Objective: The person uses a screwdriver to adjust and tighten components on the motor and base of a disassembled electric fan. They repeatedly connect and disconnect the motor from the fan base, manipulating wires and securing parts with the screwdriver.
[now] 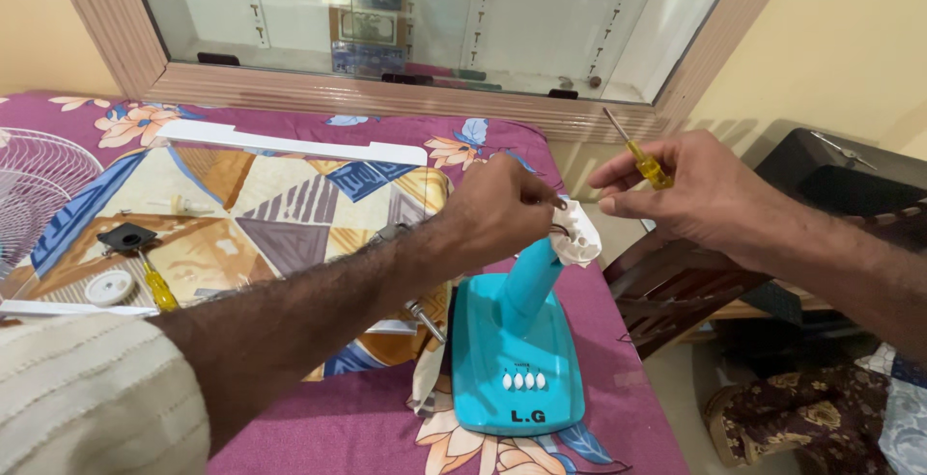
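Observation:
A turquoise fan base (515,359) with a slanted neck and a row of white buttons stands on the bed's near right corner. Its white top piece (580,235) has dark wires showing. My left hand (502,209) pinches something small at that top piece; what it grips is hidden by the fingers. My right hand (681,190) hovers just right of it, holding a yellow-handled screwdriver (642,156) with the metal shaft pointing up and left.
A floral magenta bedsheet (348,417) covers the bed. On it lie a second yellow screwdriver (154,285), a black part (126,237), a white round cap (108,288), a white fan grille (34,190) and a long white strip (290,143). A dark wooden chair (676,292) stands at right.

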The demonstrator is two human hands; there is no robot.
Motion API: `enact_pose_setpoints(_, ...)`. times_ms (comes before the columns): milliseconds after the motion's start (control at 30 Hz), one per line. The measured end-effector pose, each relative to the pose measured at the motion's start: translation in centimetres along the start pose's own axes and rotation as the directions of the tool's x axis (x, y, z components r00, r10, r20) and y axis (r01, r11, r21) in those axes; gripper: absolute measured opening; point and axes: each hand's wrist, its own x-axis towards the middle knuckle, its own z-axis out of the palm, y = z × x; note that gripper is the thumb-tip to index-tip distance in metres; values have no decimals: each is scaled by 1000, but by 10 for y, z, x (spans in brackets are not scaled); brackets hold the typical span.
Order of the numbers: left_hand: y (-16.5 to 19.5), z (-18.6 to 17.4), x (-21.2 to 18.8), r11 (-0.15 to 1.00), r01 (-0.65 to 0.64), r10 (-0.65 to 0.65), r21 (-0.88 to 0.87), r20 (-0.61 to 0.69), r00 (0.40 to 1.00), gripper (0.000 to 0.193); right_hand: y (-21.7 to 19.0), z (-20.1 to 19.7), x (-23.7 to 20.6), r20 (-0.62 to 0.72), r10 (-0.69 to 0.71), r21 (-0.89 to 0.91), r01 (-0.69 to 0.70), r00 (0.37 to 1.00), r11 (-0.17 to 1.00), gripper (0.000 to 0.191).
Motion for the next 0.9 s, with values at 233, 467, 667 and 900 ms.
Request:
enact_pose_setpoints(233,-7,-7,-7,914,-404,398,30,121,909,31,11,6,0,51,84,139,-90,995,986,27)
enact_pose_setpoints(467,-7,-19,-4,949,-315,310,-3,187,932,25,11,12,-3,88,108,226,-125,990,966,26)
enact_pose_setpoints(667,-4,-29,0,995,-58,82,-78,342,936,21,9,17,-3,149,95,306,-137,984,942,25)
enact_pose_setpoints(900,0,-30,5,999,28,-41,38,399,916,29,13,16,-2,170,126,381,-183,977,906,25)
